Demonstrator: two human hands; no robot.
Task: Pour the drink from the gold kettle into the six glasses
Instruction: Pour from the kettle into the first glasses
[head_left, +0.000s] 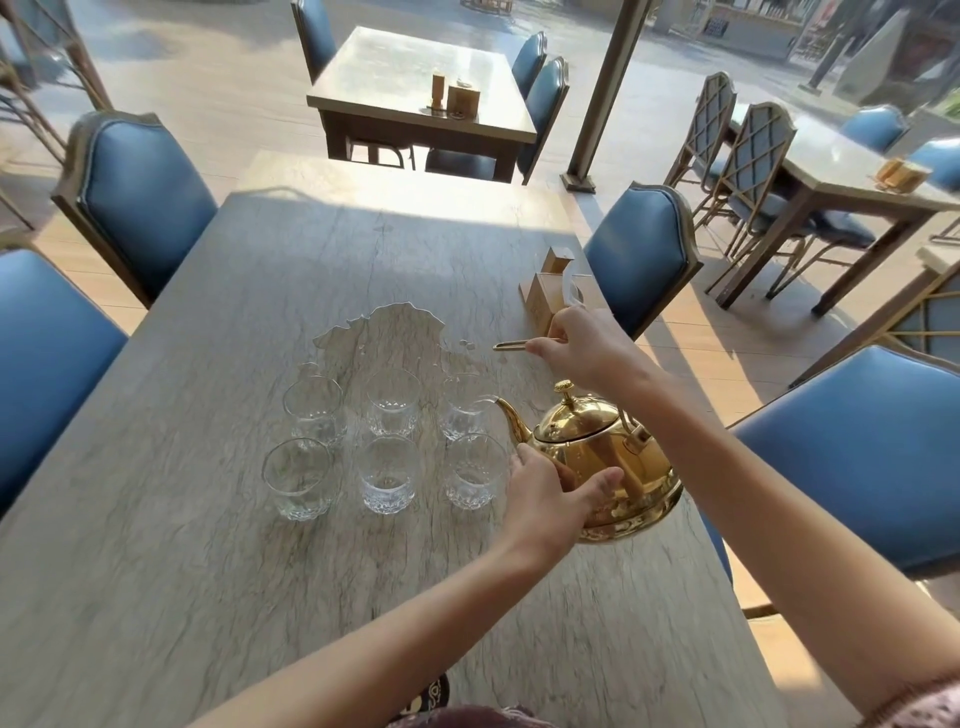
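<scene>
Six clear glasses stand in two rows of three on the grey table (208, 545): the back row (393, 408) and the front row (387, 480). I cannot tell whether they hold any liquid. The gold kettle (608, 457) is just right of them, lid on, its spout tip over the rim of the back right glass (465, 410). My right hand (582, 348) grips the top of the kettle's thin bail handle. My left hand (545, 493) is wrapped around the kettle's body near the base of the spout, beside the front right glass (475, 478).
A puddle (395, 332) lies on the table just behind the glasses. A wooden holder (545, 296) stands near the right edge. Blue chairs (140, 202) surround the table, and more tables and chairs stand beyond.
</scene>
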